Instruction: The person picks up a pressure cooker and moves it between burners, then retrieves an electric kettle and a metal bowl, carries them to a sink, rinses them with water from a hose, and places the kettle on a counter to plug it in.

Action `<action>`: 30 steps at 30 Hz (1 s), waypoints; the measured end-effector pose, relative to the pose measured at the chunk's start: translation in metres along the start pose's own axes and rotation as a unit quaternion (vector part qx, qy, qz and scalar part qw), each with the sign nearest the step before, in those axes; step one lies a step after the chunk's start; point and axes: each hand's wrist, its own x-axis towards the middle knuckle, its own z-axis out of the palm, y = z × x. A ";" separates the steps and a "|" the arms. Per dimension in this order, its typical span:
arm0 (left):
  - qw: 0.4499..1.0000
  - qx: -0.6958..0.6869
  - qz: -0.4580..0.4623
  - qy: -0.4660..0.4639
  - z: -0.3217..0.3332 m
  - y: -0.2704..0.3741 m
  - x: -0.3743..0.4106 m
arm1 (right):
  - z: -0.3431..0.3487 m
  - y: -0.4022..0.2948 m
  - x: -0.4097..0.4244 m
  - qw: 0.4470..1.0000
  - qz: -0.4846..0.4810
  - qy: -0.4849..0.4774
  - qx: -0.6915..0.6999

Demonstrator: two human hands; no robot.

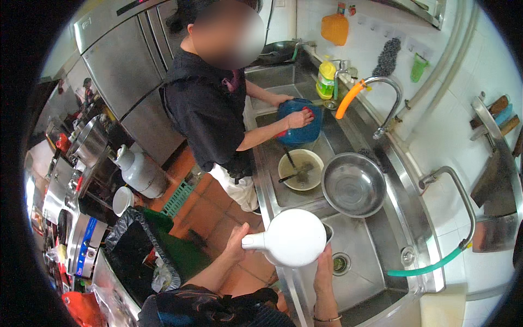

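A white electric kettle (296,238) with its lid down is held over the front rim of a steel sink. My left hand (238,244) is closed round its handle, on the kettle's left side. My right hand (325,267), with a bracelet at the wrist, rests against the kettle's lower right side near the spout; its fingertips are partly hidden behind the body. Below and to the right lies the nearest sink basin (359,282) with its drain (340,263). Beyond the kettle, a wide steel bowl (354,185) sits across the divider between basins.
A co-worker (204,102) holds a blue basin (300,122) over the middle sink. A bowl of cloudy water (300,169) with dark-handled utensils stands there. Taps with an orange hose (350,98) and a green hose (429,267) overhang the sinks. A lined bin (137,253) is at left.
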 end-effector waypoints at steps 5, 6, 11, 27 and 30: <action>0.996 0.033 -0.032 -0.071 0.029 -0.007 -0.021 | -0.028 -0.009 -0.048 0.997 -0.023 0.066 -0.016; 0.993 0.037 -0.048 -0.097 0.038 -0.006 -0.028 | -0.034 -0.013 -0.063 0.996 -0.027 0.086 -0.019; 0.971 0.046 -0.078 -0.220 0.079 -0.011 -0.068 | -0.052 -0.048 -0.164 0.983 -0.026 0.177 -0.028; 0.812 0.130 -0.125 -0.555 0.231 -0.150 -0.331 | -0.037 -0.086 -0.576 0.745 -0.091 0.608 -0.258; 0.797 0.147 -0.090 -0.578 0.251 -0.165 -0.436 | -0.015 -0.079 -0.657 0.687 -0.062 0.679 -0.252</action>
